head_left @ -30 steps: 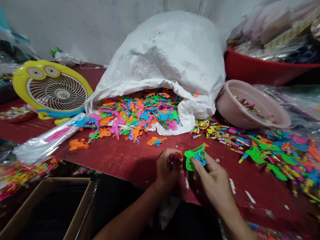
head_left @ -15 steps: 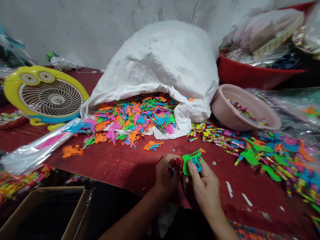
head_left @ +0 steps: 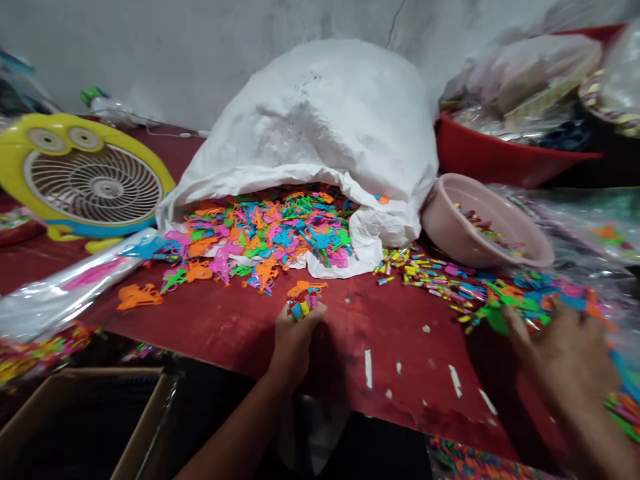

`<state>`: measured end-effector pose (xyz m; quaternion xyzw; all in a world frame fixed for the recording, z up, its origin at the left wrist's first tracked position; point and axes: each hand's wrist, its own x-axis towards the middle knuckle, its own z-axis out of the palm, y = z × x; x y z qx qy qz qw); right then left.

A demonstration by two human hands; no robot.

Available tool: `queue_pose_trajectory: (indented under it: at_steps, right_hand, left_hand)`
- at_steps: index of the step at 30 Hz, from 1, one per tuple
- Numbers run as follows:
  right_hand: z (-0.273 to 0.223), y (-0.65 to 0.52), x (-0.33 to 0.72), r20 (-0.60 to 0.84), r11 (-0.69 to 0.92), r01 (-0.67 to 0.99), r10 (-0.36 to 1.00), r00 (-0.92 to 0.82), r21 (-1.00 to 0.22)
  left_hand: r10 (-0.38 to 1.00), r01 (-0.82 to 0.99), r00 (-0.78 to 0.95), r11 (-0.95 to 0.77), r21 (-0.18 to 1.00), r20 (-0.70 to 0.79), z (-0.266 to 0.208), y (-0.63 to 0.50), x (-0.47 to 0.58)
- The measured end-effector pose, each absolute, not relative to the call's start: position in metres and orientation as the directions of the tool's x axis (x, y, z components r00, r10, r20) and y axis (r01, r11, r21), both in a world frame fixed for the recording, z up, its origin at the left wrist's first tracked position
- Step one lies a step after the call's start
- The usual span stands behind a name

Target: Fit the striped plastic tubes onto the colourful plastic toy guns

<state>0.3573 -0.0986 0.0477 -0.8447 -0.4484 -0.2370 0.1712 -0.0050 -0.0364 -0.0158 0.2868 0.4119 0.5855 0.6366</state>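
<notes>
My left hand (head_left: 295, 343) is closed around a bunch of small foil-wrapped tubes (head_left: 303, 307), whose blue, yellow and pink ends face up above the table's front part. To the right, my right hand (head_left: 570, 353) reaches over a mixed pile of plastic toy guns (head_left: 530, 303) and tubes, its thumb and fingers apart; its fingertips are partly blurred among the green and orange pieces. Between and behind the hands, loose wrapped tubes (head_left: 415, 267) are scattered. Many coloured toy guns (head_left: 270, 227) spill from the mouth of a big white sack (head_left: 320, 113).
A pink basin (head_left: 445, 213) holding tubes stands right of the sack, with a red tub (head_left: 505, 150) of plastic bags behind. On the left are a yellow fan (head_left: 155, 180) and clear plastic packaging (head_left: 65, 287). An open cardboard box (head_left: 163, 393) sits below the red table's (head_left: 210, 327) edge.
My right hand has moved from beside my left hand to the pile at the right, and the green and blue toy guns have left the bunch. My left hand has shifted left with the tubes.
</notes>
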Motion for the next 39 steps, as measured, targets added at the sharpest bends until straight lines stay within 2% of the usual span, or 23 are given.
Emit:
queue_pose_trajectory:
  at_steps: [2, 4, 5, 6, 10, 13, 17, 19, 21, 23, 24, 26, 30, 32, 35, 37, 39]
  right_hand:
    - [0.045, -0.085, 0.326, 0.616, -0.372, 0.925, 0.713, 0.336, -0.074]
    - [0.038, -0.067, 0.275, 0.563, 0.027, 0.981, 0.822, 0.089, -0.194]
    - [0.033, -0.056, 0.247, 0.52, 0.214, 0.939, 0.853, -0.045, -0.269]
    - [0.028, -0.044, 0.219, 0.445, 0.333, 0.888, 0.879, -0.171, -0.316]
    - [0.01, 0.002, 0.138, 0.303, 0.493, 0.801, 0.863, -0.403, -0.34]
    - [0.0, 0.019, 0.118, 0.268, 0.531, 0.774, 0.846, -0.461, -0.345]
    - [-0.007, 0.012, 0.13, 0.271, 0.481, 0.775, 0.876, -0.4, -0.411]
    - [-0.009, 0.0, 0.142, 0.25, 0.42, 0.745, 0.907, -0.338, -0.517]
    - [-0.008, -0.015, 0.153, 0.138, 0.263, 0.604, 0.959, -0.246, -0.753]
    - [-0.007, -0.029, 0.159, -0.038, 0.025, 0.336, 0.983, -0.179, -0.941]
    - [-0.006, -0.036, 0.161, -0.11, -0.074, 0.21, 0.98, -0.165, -0.975]
    - [-0.004, -0.047, 0.161, -0.183, -0.173, 0.078, 0.972, -0.148, -0.982]
    - [0.001, -0.064, 0.165, -0.171, -0.171, 0.004, 0.979, -0.111, -0.985]
    - [0.004, -0.07, 0.172, -0.093, -0.092, 0.034, 0.995, -0.032, -0.995]
    - [0.012, -0.075, 0.191, 0.147, 0.105, 0.335, 0.984, 0.102, -0.936]
    - [0.019, -0.076, 0.203, 0.324, 0.261, 0.575, 0.946, 0.008, -0.776]
    - [0.027, -0.075, 0.214, 0.384, 0.418, 0.699, 0.897, -0.217, -0.581]
  left_hand:
    - [0.982, -0.464, -0.092, 0.106, 0.88, -0.167, -0.02, -0.039, -0.014]
    - [0.975, -0.413, -0.154, 0.085, 0.907, -0.161, -0.024, -0.042, -0.02]
    - [0.97, -0.394, -0.178, 0.081, 0.916, -0.163, -0.026, -0.043, -0.021]
    - [0.966, -0.38, -0.201, 0.078, 0.922, -0.164, -0.026, -0.043, -0.022]
    - [0.958, -0.388, -0.256, 0.023, 0.921, -0.132, -0.024, -0.043, -0.022]
    - [0.964, -0.405, -0.237, 0.019, 0.914, -0.125, -0.021, -0.042, -0.023]
    - [0.955, -0.438, -0.256, 0.02, 0.899, -0.146, -0.023, -0.041, -0.024]
    - [0.95, -0.453, -0.272, 0.017, 0.891, -0.156, -0.023, -0.039, -0.023]
    - [0.951, -0.459, -0.257, 0.036, 0.888, -0.172, -0.02, -0.038, -0.018]
    - [0.959, -0.474, -0.207, 0.076, 0.877, -0.195, -0.015, -0.037, -0.011]
    - [0.963, -0.488, -0.173, 0.098, 0.867, -0.206, -0.012, -0.037, -0.006]
    - [0.97, -0.519, -0.103, 0.136, 0.844, -0.22, -0.006, -0.037, 0.005]
    - [0.965, -0.546, -0.037, 0.197, 0.815, -0.258, 0.0, -0.035, 0.022]
    - [0.963, -0.56, 0.004, 0.224, 0.798, -0.268, -0.001, -0.033, 0.027]
    - [0.958, -0.565, 0.132, 0.285, 0.774, -0.256, -0.005, -0.031, 0.031]
    - [0.937, -0.533, 0.253, 0.343, 0.774, -0.241, -0.009, -0.032, 0.034]
    - [0.905, -0.492, 0.363, 0.386, 0.78, -0.22, -0.012, -0.034, 0.037]
